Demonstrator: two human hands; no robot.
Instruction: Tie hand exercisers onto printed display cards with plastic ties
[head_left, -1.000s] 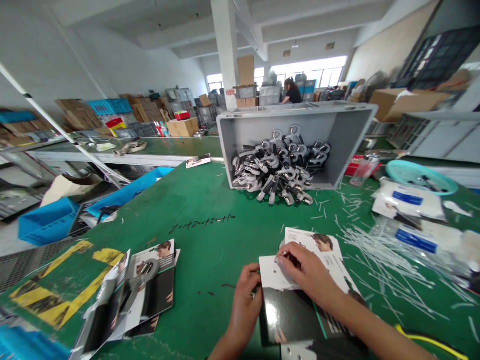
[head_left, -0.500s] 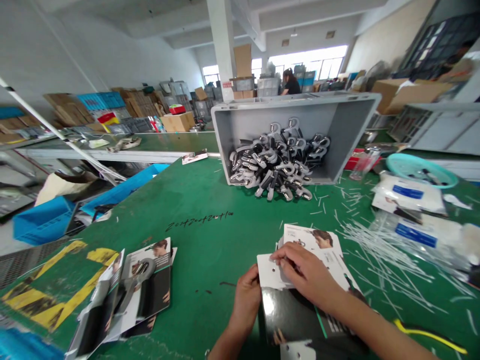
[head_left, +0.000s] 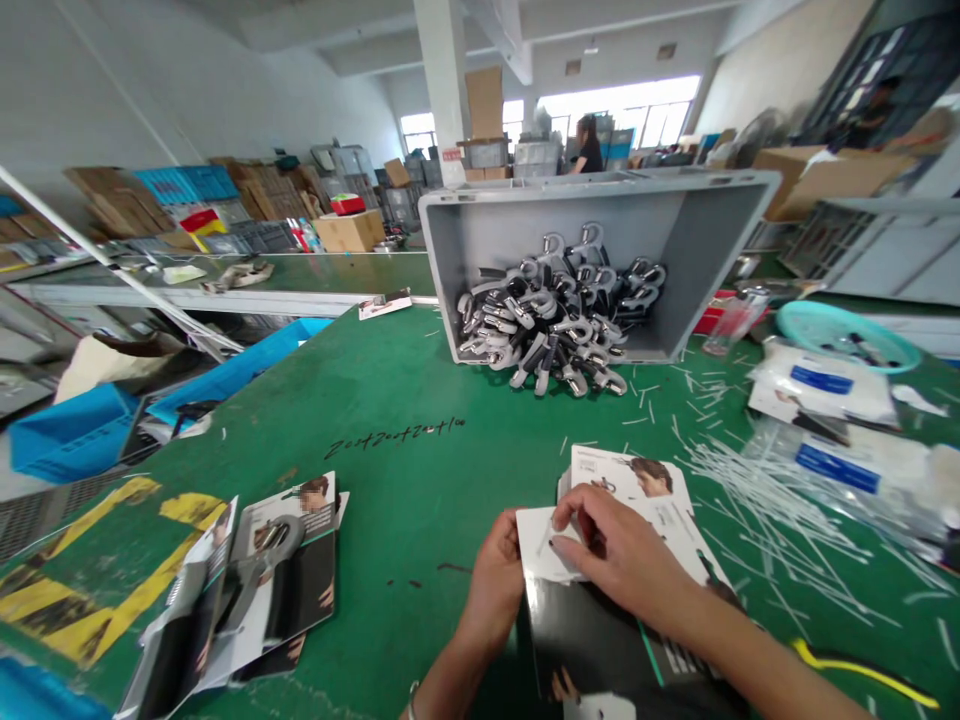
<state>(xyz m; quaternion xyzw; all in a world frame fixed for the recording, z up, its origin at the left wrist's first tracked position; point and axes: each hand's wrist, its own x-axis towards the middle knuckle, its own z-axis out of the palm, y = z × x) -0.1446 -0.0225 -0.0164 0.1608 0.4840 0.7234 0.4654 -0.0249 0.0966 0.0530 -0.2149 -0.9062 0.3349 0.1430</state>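
Note:
A printed card (head_left: 585, 630), white at its upper left and black below, lies over other cards at the lower right. My left hand (head_left: 495, 575) grips its left edge, fingers closed and partly hidden behind it. Over the white part, my right hand (head_left: 619, 550) has thumb and index finger pinched on a thin white tie (head_left: 545, 543) near the card's hole. Another card stack (head_left: 660, 500) shows just behind my right hand. At the left, grey-and-black handled tools (head_left: 270, 580) rest on more printed cards (head_left: 319, 575).
A grey crate (head_left: 555, 210) lies on its side, spilling handled tools (head_left: 555, 320). Loose white ties (head_left: 780, 530), plastic packs (head_left: 825, 385), a turquoise tray (head_left: 847, 335) and a yellow-handled tool (head_left: 862, 672) are at the right. A person (head_left: 589, 148) is far back.
My right thumb and finger have closed into a pinch, and a white tie now shows by the card's hole. My left hand still holds the card. The view has shifted slightly.

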